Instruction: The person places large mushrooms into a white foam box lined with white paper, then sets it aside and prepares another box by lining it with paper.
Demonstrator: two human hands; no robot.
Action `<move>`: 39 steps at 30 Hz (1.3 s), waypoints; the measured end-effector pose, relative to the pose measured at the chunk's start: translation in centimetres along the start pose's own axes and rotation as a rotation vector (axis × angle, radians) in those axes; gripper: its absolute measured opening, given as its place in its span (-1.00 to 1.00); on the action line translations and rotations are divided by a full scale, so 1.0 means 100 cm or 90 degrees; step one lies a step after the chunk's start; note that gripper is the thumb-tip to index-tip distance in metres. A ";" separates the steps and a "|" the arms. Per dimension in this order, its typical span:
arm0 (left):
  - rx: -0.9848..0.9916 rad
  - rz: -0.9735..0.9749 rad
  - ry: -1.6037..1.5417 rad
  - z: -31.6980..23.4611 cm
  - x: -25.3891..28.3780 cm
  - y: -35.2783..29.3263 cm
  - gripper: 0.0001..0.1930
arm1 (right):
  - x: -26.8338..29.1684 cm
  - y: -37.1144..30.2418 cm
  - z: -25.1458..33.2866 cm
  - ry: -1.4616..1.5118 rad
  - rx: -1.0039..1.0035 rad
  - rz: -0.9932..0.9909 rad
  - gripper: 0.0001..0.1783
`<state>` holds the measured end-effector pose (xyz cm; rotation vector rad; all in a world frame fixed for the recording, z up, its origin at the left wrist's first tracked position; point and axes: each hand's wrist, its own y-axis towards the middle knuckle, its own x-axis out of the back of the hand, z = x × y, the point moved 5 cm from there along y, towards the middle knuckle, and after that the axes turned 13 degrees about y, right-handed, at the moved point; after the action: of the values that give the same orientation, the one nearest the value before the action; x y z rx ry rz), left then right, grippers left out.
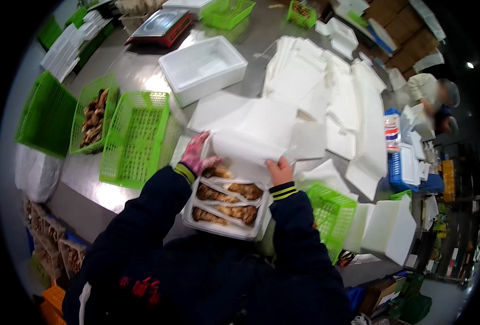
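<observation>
A white foam box stands at the table's near edge, close to my body. In it lie several brown-and-white mushrooms, with thin white strips of padding between them. A thin, ribbed white foam sheet rises over the box's far end and covers part of it. My right hand is bare and closed on the sheet's right edge. My left hand, in a pink patterned glove, is at the sheet's left edge, thumb and fingers either side of it; its exact grip is partly hidden.
Left of the box are an empty green basket and a basket of mushrooms. An open white foam box and stacked white sheets lie beyond. A green basket is near my right arm; a scale stands far left.
</observation>
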<state>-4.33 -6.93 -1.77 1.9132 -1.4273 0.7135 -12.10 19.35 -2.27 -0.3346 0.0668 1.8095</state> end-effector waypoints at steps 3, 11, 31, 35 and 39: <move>0.012 0.105 -0.032 0.018 -0.014 0.013 -0.22 | -0.003 -0.018 -0.003 0.074 -0.048 0.014 -0.69; 0.113 0.084 -0.219 0.026 -0.018 0.002 -0.29 | 0.008 -0.030 -0.013 0.134 -0.016 0.073 -0.65; 0.218 0.157 -0.254 0.024 -0.018 -0.004 -0.58 | 0.033 -0.027 -0.027 -0.338 0.014 -0.032 -0.62; 0.164 0.248 0.379 -0.024 0.003 0.008 -0.69 | 0.029 -0.034 -0.012 -0.461 -0.028 -0.029 -0.68; -0.234 -0.026 0.401 -0.044 -0.006 0.001 -0.78 | 0.014 -0.033 -0.012 -0.555 0.018 -0.032 -0.67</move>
<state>-4.80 -3.24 0.66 1.2723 -1.0261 0.8663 -9.07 21.25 -3.37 0.4819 -0.5189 1.7635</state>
